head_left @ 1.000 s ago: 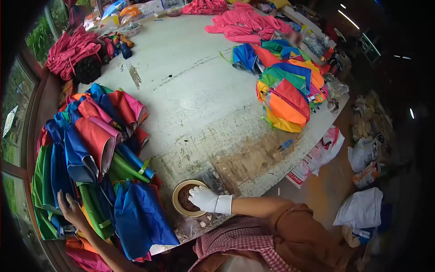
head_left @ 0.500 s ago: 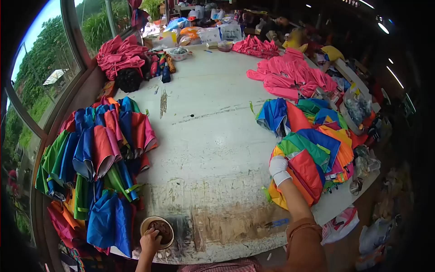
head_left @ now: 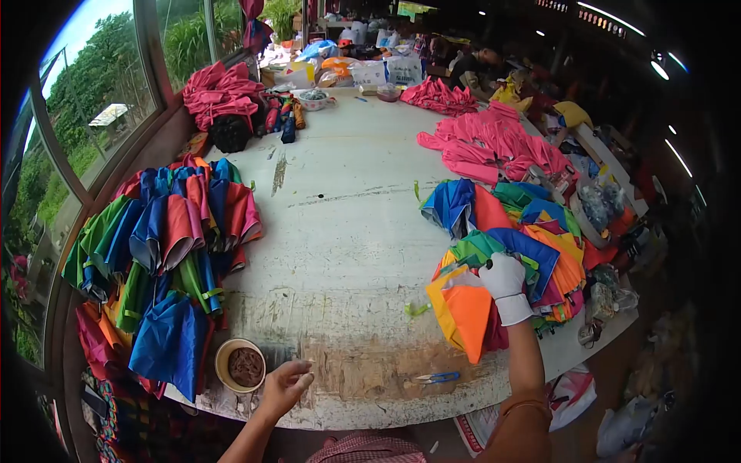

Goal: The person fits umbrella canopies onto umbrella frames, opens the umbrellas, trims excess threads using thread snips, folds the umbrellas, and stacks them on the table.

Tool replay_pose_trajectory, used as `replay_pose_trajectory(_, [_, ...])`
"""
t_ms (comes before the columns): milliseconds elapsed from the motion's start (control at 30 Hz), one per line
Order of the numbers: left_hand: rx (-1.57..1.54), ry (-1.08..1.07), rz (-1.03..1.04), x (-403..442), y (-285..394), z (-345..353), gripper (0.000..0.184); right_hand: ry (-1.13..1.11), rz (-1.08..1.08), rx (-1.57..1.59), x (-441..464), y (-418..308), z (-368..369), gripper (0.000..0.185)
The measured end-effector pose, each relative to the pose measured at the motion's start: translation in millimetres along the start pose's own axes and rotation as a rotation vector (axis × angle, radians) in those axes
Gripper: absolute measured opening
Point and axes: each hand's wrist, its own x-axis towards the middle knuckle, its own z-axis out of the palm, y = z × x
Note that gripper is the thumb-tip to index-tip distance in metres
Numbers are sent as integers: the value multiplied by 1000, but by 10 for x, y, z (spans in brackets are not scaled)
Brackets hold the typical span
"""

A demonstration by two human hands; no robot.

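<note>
The cream bowl (head_left: 221,366) of brown pieces (head_left: 246,366) sits at the near edge of the white table (head_left: 347,262). Just right of the bowl, the bare left hand (head_left: 284,391) hovers with fingers bent and thumb and forefinger close together; whether they pinch anything small cannot be told.

Well to the right of the bowl and farther from the person, the gloved right hand (head_left: 505,287) grasps the rainbow umbrella (head_left: 465,307), its fingers closed around the top by a black tip (head_left: 488,264). The orange and yellow panels spread below and left of these fingers, towards the bowl, while the heap of folded umbrellas (head_left: 540,231) lies beyond and beside them. Blue-handled snips (head_left: 440,377) lie right of the bowl, past the left hand. Another umbrella pile (head_left: 166,239) lies beyond and left of the bowl.
</note>
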Motion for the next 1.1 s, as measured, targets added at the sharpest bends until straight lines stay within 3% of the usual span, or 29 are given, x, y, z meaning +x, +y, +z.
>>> replay_pose_trajectory(67, [-315,-276,-150,-133,60,300,37,136,-98,263,-396,-194,-959,10])
replay_pose_trajectory(133, [-510,-485,-175,-273,180,567,55,234,-184,510,-874,-576,-1624,11])
replay_pose_trajectory(167, [-594,-563,-177,-315,209,707,62,297,-290,586,-1083,-761,-1765,12])
replay_pose_trajectory(200, [-703,-576,-210,-313,211,854,64,225,-324,678,-1305,-937,-1819,10])
replay_pose_trajectory(300, [-1217,-653,-289,-373,419,1039,67,245,-460,589,-1925,-1619,-1667,21])
replay_pose_trajectory(333, [-1336,-649,-232,-386,547,996,65,204,-587,555,-2159,-1812,-1709,26])
replay_pose_trajectory(400, [-1368,-146,-155,-303,670,799,48,191,-728,582,-2671,-1952,-1975,27])
replay_pose_trajectory(467, [-1274,-193,62,22,490,241,40,283,-711,734,-2985,-1636,-2324,31])
replay_pose_trajectory(500, [-1191,-129,102,-253,902,-89,40,264,-654,871,-3176,-1427,-2403,36])
replay_pose_trajectory(567, [-1093,-179,202,-163,1040,-565,44,-154,-304,891,-3516,-1255,-2669,47])
replay_pose_trajectory(600, [-1024,-63,225,-507,1366,-445,45,-160,-282,854,-3626,-1288,-2447,52])
replay_pose_trajectory(667, [-685,-140,499,-756,1107,-97,48,28,-303,552,-3710,-1659,-2168,51])
replay_pose_trajectory(700, [-676,-22,377,-1132,1081,290,50,-97,-287,1008,-3789,-1808,-1911,48])
replay_pose_trajectory(733, [-663,100,260,-1553,1048,593,53,-376,-213,1607,-3893,-1936,-1903,44])
replay_pose_trajectory(767, [-688,14,215,-1858,1028,601,52,-641,16,2170,-3998,-2064,-1895,40])
replay_pose_trajectory(800, [-712,-77,184,-1994,1077,603,51,-1133,365,2797,-4086,-2161,-2088,36])
replay_pose_trajectory(867, [-956,-71,248,-1880,1079,445,34,-1251,382,2998,-4237,-2247,-2169,32])
replay_pose_trajectory(933, [-862,164,370,-1737,1159,380,26,-1087,414,2631,-4293,-2211,-2159,31])
replay_pose_trajectory(967, [-863,218,383,-1654,1086,342,24,-1111,331,2630,-4319,-2160,-1970,31])
replay_pose_trajectory(1067, [-870,308,408,-1637,1019,336,21,47,-342,1543,-4326,-2154,-1978,34])
replay_pose_trajectory(1100, [-850,326,408,-1658,980,338,21,-162,-216,1430,-4391,-2034,-2077,39])
